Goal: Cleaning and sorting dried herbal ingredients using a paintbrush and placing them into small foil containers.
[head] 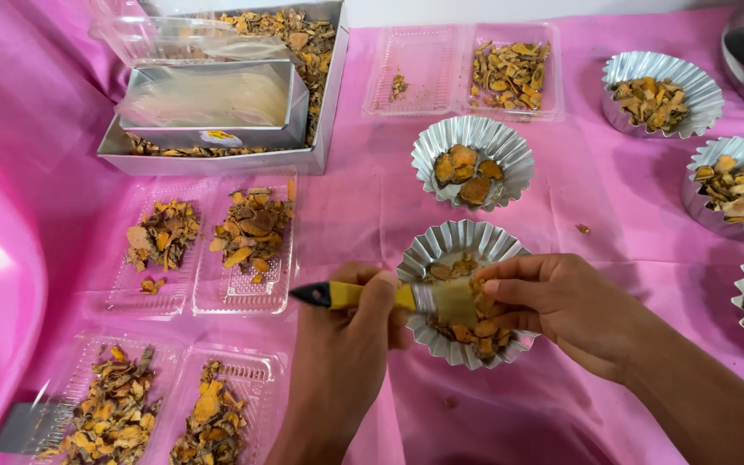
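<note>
left hand (350, 301) grips yellow-handled brush (363, 296), bristles over fluted foil cup (441, 245) | right hand (561, 306) pinches a dried orange slice (478, 282) against them, above the cup so crumbs drop in

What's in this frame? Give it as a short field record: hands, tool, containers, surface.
left hand: grips the yellow-handled brush, bristles over the nearest foil cup
right hand: fingers pinch a dried piece at the brush bristles
nearest foil cup: fluted, holds orange-brown dried slices
other foil cups: one behind, more along the right edge, all with slices
clear plastic trays: open, left side, with dried pieces
metal box: top left, chips inside
surface: pink cloth
</note>
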